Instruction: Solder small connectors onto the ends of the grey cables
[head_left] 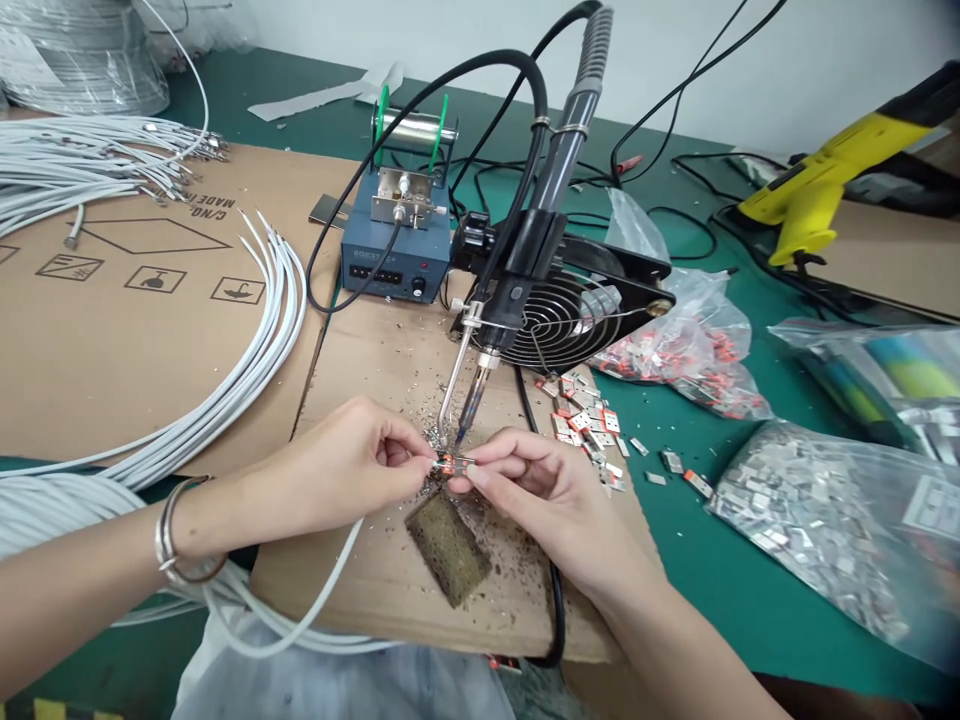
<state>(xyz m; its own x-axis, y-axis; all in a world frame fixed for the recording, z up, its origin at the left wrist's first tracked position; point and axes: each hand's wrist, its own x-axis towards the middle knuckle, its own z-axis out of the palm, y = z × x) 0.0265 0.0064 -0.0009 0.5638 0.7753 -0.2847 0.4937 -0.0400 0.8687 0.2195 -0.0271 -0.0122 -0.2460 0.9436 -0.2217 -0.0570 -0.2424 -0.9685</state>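
Observation:
Just below the tip of a fixed soldering iron (474, 395), my left hand (360, 462) pinches the end of a white cable (330, 590). My right hand (544, 495) holds a small orange and metal connector (455, 466) between thumb and fingers. Cable end and connector meet between my fingertips; the exact contact is too small to tell. A thin metal feed tube (456, 380) comes down beside the iron. Under my hands lies a brown sponge (448, 548) on the cardboard (360, 600), with dark solder bits around it.
Behind the iron stand a fan (555, 320) and a blue feeder box (394, 250) with a solder spool (412, 127). Loose connectors (589, 420) and a bag of metal parts (810, 530) lie right. Bundled white cables (255, 370) curve along the left. A yellow tool (832, 175) sits back right.

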